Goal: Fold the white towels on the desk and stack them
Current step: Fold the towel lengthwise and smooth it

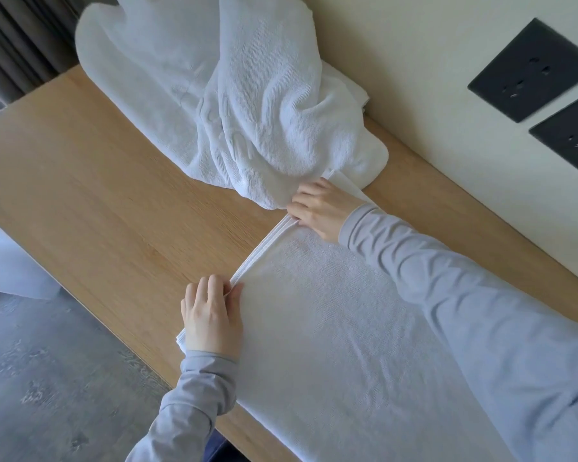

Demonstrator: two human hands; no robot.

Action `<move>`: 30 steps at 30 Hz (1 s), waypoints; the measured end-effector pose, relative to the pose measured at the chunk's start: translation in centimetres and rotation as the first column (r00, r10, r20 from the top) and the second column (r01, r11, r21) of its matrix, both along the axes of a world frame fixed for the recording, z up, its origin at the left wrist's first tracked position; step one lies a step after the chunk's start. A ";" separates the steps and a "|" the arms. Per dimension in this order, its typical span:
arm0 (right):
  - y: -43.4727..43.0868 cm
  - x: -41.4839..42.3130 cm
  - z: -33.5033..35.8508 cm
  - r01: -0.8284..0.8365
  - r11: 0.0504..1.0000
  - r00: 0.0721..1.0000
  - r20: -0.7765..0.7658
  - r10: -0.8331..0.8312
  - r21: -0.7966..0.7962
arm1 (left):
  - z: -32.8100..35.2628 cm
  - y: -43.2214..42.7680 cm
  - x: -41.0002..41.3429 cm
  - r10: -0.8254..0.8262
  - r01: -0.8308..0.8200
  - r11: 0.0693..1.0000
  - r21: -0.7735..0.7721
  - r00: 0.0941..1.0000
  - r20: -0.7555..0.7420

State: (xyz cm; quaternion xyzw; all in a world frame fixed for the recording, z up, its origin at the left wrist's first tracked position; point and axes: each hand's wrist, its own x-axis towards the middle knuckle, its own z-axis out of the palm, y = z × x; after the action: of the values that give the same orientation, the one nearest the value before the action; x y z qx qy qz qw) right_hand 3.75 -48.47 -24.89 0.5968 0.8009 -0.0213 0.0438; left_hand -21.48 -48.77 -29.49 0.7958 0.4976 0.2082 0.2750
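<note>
Head view: my left hand (pixel 211 315) and right hand (pixel 321 208) each pinch one end of the layered edge of the flat towel (pixel 331 311), spread on the tabletop (pixel 97 178). Crumpled towel heap (pixel 231 95) just behind, touching right hand.

1. Only one view here: a wide-angle head cam, looking forward and down onto the wooden desk (pixel 114 195).
2. It's rolled a fair bit, so the desk runs diagonally, with the wall (pixel 414 78) top right and the floor (pixel 47 378) bottom left.
3. Pretty close in: the left sleeve (pixel 187 395) and right sleeve (pixel 464 311) come in from the bottom.
</note>
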 end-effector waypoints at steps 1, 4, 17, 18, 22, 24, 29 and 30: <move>0.1 -0.2 -0.1 0.009 1.000 1.000 0.017 -0.009 0.028 | 0.0 0.0 0.0 -0.003 0.003 1.000 0.006 1.000 -0.003; 0.7 -0.7 -0.9 0.022 0.993 0.996 0.086 -0.032 0.113 | -0.1 0.2 -0.1 -0.004 0.005 1.000 0.025 1.000 -0.025; -7.7 -8.8 -4.3 0.221 0.963 0.926 -0.343 -0.157 0.156 | -0.2 -1.4 1.0 -0.344 0.397 0.874 0.280 0.913 -0.221; -8.4 -8.0 -4.6 0.172 0.980 0.942 -0.306 -0.135 0.097 | -0.1 -1.5 0.9 -0.404 0.465 0.860 0.210 0.872 -0.276; -8.7 -0.8 -4.3 0.318 0.948 0.935 -0.170 -0.311 0.014 | -0.3 -1.3 0.6 -0.444 0.510 0.858 0.066 0.799 -0.407; -8.9 2.1 -3.7 0.406 0.913 0.906 -0.108 -0.409 -0.046 | -0.4 -1.4 0.7 -0.442 0.511 0.857 0.061 0.792 -0.421; -8.9 -1.2 -3.0 0.592 0.806 0.794 -0.179 -0.581 0.011 | -0.5 -1.5 0.9 -0.425 0.505 0.861 0.060 0.780 -0.459; -9.2 -3.3 -3.1 0.628 0.776 0.761 -0.246 -0.600 0.050 | -0.5 -1.5 0.9 -0.424 0.503 0.862 0.054 0.778 -0.464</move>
State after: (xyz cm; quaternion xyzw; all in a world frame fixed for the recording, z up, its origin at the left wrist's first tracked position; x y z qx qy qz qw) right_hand 0.41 -57.67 -27.96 0.8220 0.5600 -0.0473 -0.0914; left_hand -20.59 -50.32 -29.97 0.9408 0.3138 -0.0070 0.1282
